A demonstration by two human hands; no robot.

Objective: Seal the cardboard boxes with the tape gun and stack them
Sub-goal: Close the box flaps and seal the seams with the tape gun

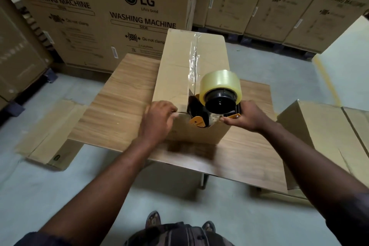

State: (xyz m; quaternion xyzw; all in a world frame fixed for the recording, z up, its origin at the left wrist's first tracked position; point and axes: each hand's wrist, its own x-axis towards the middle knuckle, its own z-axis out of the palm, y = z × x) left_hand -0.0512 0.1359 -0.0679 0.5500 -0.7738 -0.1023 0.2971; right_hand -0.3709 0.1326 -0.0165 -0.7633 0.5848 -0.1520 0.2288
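Gripping the black-and-orange tape gun [211, 110] with fingers curled round its handle, the right hand [245, 118] holds it at the near end of a long cardboard box [175, 78], whose centre seam carries a glossy, wrinkled strip of clear tape [193, 60]. The blurred left hand [159, 118] curls its fingers over the box's near top edge. The box lies on a wood-grain table [119, 106] above a smooth grey floor [60, 195], with printed washing-machine cartons [99, 16] stacked behind.

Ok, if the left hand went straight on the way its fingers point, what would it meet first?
Probably the black-and-orange tape gun: the left hand points rightwards along the near edge of the brown cardboard box, and the gun's orange plate sits just beyond, though depth is unclear.
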